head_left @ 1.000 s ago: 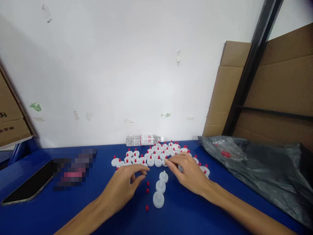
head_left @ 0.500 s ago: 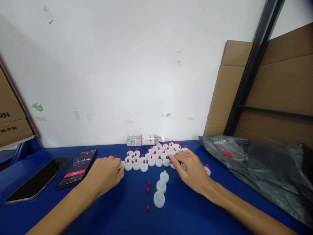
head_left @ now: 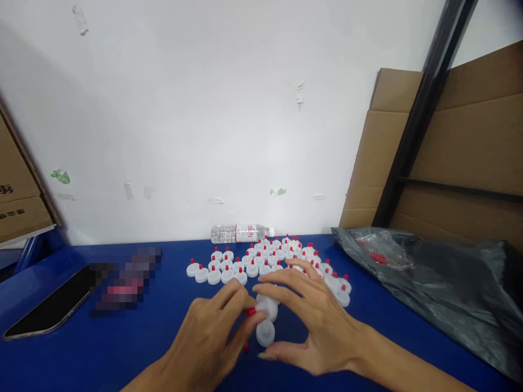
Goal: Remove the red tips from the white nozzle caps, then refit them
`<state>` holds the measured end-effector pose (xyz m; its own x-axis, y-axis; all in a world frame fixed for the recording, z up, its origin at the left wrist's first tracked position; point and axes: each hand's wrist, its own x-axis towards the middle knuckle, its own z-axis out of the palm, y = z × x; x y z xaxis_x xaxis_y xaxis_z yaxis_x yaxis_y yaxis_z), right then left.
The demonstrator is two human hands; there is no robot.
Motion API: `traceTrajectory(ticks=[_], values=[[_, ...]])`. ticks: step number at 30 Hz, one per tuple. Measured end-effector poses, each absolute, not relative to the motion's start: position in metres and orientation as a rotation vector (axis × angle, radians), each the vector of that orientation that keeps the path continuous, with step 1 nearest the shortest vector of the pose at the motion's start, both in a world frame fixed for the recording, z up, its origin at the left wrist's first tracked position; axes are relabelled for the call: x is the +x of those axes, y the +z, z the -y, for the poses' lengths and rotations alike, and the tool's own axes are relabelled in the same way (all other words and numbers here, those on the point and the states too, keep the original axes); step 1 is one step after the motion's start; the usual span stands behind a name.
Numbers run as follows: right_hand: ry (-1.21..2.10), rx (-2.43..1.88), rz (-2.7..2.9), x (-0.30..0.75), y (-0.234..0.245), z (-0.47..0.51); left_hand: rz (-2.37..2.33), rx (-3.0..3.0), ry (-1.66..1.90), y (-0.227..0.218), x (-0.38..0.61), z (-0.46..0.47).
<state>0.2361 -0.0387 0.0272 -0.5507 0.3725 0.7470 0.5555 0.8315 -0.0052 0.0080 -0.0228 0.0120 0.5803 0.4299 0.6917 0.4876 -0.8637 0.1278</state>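
Note:
My left hand (head_left: 214,326) is closed, its thumb and index finger pinching a small red tip cap (head_left: 250,311). Beside it, my right hand (head_left: 322,321) is open, thumb and fingers spread in a wide curve around white nozzle lids. One white nozzle lid (head_left: 266,307) is close to the red tip cap; I cannot tell whether they touch. In front of it lies another white lid (head_left: 265,333) without a red tip. A loose red tip cap (head_left: 245,347) shows just by my left thumb. Behind my hands stand several white lids with red tips (head_left: 252,269), some hidden by my right fingers.
A clear plastic bottle (head_left: 229,234) lies against the white wall. Two phones are on the left, a dark one (head_left: 51,305) and a blurred-out one (head_left: 126,280). On the right, a grey plastic bag (head_left: 429,288) holds a clear bag with red pieces (head_left: 379,257). Cardboard (head_left: 379,147) leans behind.
Both hands have come together at the front middle, the left from the left-hand lids and the right from the lid cluster. My left hand has taken a red tip cap; my right has spread open.

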Motion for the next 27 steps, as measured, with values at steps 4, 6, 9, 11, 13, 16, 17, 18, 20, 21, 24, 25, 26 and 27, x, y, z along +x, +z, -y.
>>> traceTrajectory(ticks=[4,6,9,11,13,16,17,18,20,21,24,25,26,27], values=[[-0.378,-0.538,2.203,0.226,0.027,0.044,0.71,-2.754,-1.131,0.009,0.012,0.03],[-0.433,-0.497,2.198,0.223,0.028,0.045,0.673,-2.82,-1.131,0.012,0.012,0.032],[-0.514,-0.483,2.181,0.227,0.031,0.041,0.723,-2.932,-1.191,0.018,0.011,0.033],[-0.569,-0.523,2.145,0.237,0.031,0.032,0.927,-2.953,-1.335,0.023,0.007,0.029],[-0.599,-0.642,2.086,0.254,0.029,0.02,1.196,-2.909,-1.505,0.029,0.0,0.022],[-0.478,-0.899,1.986,0.278,0.025,0.001,1.357,-2.835,-1.52,0.037,-0.01,0.012],[-0.41,-0.986,1.951,0.282,0.024,-0.004,1.342,-2.844,-1.449,0.039,-0.012,0.01],[-0.352,-1.059,1.922,0.284,0.023,-0.006,1.315,-2.867,-1.359,0.041,-0.013,0.009],[-0.27,-1.146,1.902,0.282,0.023,-0.006,1.283,-2.932,-1.172,0.044,-0.012,0.01],[-0.25,-1.157,1.912,0.279,0.023,-0.004,1.28,-2.965,-1.091,0.045,-0.011,0.012],[-0.213,-1.121,1.988,0.269,0.024,0.002,1.296,-3.105,-0.866,0.05,-0.007,0.016],[-0.203,-1.109,2.011,0.267,0.023,0.003,1.306,-3.16,-0.801,0.051,-0.006,0.016],[-0.194,-1.106,2.03,0.266,0.022,0.004,1.311,-3.216,-0.749,0.052,-0.006,0.015],[-0.184,-1.109,2.045,0.265,0.021,0.004,1.311,-3.26,-0.722,0.052,-0.007,0.014]])
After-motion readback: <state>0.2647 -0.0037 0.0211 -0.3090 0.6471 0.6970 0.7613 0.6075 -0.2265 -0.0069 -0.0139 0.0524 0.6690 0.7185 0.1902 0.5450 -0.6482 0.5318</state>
